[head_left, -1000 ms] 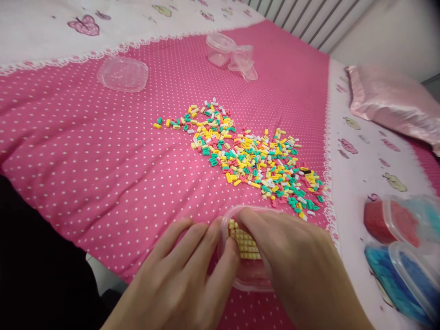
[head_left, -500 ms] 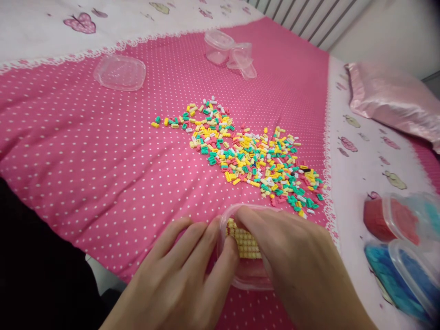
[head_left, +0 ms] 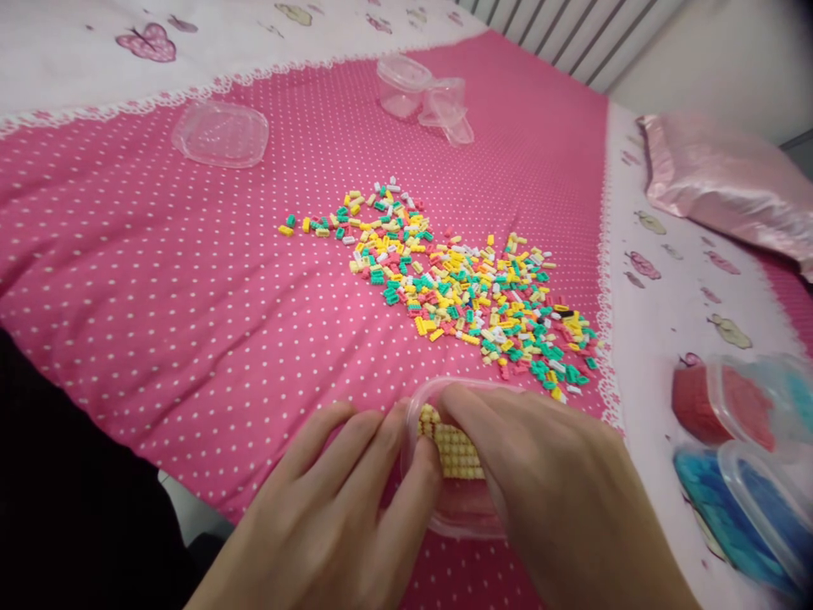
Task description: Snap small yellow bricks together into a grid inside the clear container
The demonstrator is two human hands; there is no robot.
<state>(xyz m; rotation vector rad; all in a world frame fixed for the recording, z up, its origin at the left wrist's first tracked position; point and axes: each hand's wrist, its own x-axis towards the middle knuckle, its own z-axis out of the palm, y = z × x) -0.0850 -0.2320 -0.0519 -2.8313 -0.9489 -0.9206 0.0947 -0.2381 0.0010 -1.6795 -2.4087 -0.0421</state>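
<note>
A small clear plastic tub (head_left: 458, 515) sits on the pink dotted bedspread (head_left: 190, 288) near its front edge. Over it lies a flat yellow panel of joined tiny bricks (head_left: 452, 449). My left hand (head_left: 330, 517) presses against the tub's left side, fingers touching the panel's edge. My right hand (head_left: 559, 491) covers the tub's right half, with fingertips on the panel's far end. A loose heap of tiny yellow, green, pink and white bricks (head_left: 457, 288) lies just beyond the tub.
A clear lid (head_left: 219, 134) lies at the far left, and clear tubs (head_left: 423, 93) stand at the back. At the right are tubs of red bricks (head_left: 717, 405) and blue bricks (head_left: 737, 508). A pink satin pillow (head_left: 724, 186) lies at the back right.
Almost nothing differs. Both hands stay on the tub and the yellow panel, with only slight finger shifts.
</note>
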